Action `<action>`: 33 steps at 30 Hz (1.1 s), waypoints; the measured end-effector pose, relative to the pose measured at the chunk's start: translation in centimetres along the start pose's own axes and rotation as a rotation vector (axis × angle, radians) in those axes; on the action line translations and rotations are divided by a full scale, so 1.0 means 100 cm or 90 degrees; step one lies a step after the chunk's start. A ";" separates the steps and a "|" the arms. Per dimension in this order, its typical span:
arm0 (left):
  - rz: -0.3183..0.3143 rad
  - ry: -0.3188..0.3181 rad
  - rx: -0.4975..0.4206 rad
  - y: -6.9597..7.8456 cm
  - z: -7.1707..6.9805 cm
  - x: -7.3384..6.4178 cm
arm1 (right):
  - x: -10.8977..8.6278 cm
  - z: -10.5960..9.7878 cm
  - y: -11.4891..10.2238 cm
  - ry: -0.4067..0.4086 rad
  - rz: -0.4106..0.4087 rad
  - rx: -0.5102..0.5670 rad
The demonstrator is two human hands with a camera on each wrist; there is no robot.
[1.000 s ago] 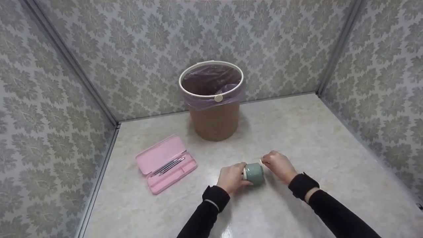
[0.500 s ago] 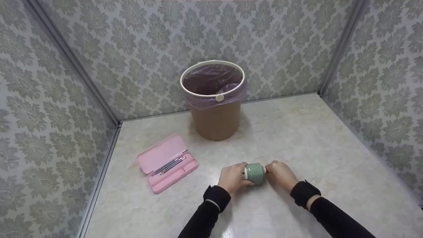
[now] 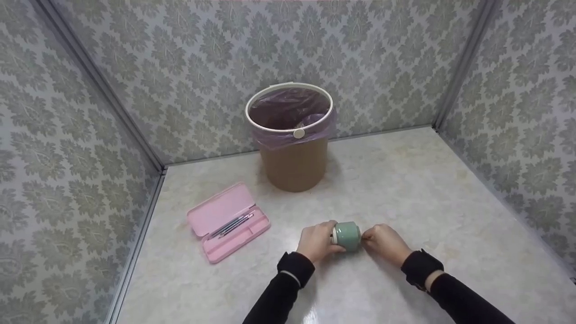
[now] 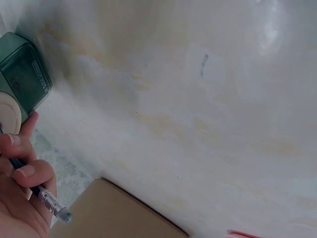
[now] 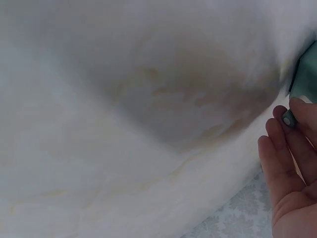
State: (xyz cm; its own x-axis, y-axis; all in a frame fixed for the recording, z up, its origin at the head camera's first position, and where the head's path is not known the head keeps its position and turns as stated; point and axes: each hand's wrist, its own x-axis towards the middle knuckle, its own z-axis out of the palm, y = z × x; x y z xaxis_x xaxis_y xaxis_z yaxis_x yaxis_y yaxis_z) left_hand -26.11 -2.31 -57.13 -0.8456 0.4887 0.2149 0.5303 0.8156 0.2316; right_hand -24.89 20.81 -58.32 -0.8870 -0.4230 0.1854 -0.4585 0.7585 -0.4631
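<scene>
A green desktop pencil sharpener (image 3: 348,236) with a cream front lies on the table, also showing at the left edge of the left wrist view. My left hand (image 3: 316,242) pinches a dark pencil (image 4: 48,199) whose silver end sticks out past the fingers; its other end runs to the sharpener's cream round front. A fingertip of that hand touches the sharpener's body. On the opposite side, my right hand (image 3: 385,243) pinches the small green knob (image 5: 289,118) of the sharpener's crank between thumb and fingers. The crank's arm is mostly hidden by the fingers.
An open pink pencil case (image 3: 237,238) with several pencils (image 3: 232,226) lies at left. Behind stands a brown bin (image 3: 294,166) with a cream rim and purple liner. Patterned walls (image 3: 288,40) enclose the table (image 3: 405,180) at the back and sides.
My right hand has swung down and slightly outward with the crank, from near the sharpener's top to lower beside it. The left hand and sharpener stay nearly in place.
</scene>
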 end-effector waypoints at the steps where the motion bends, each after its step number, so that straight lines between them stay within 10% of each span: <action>1: -0.001 -0.002 -0.003 0.000 0.000 0.000 | 0.000 0.000 0.000 -0.006 0.006 0.001; 17: -0.043 -0.020 -0.047 0.002 0.001 0.002 | 0.005 -0.018 -0.007 -0.040 0.070 0.037; 33: -0.077 0.000 -0.100 0.005 0.004 0.006 | 0.024 -0.041 -0.032 -0.059 -0.032 -0.014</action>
State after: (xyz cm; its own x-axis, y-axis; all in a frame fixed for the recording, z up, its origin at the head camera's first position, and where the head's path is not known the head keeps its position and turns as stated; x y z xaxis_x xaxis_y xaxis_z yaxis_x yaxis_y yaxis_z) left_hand -26.41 -1.44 -57.29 -0.9039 0.3899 0.1760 0.4276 0.8105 0.4004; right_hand -25.75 19.44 -52.83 -0.8542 -0.5042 0.1266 -0.5044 0.7450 -0.4365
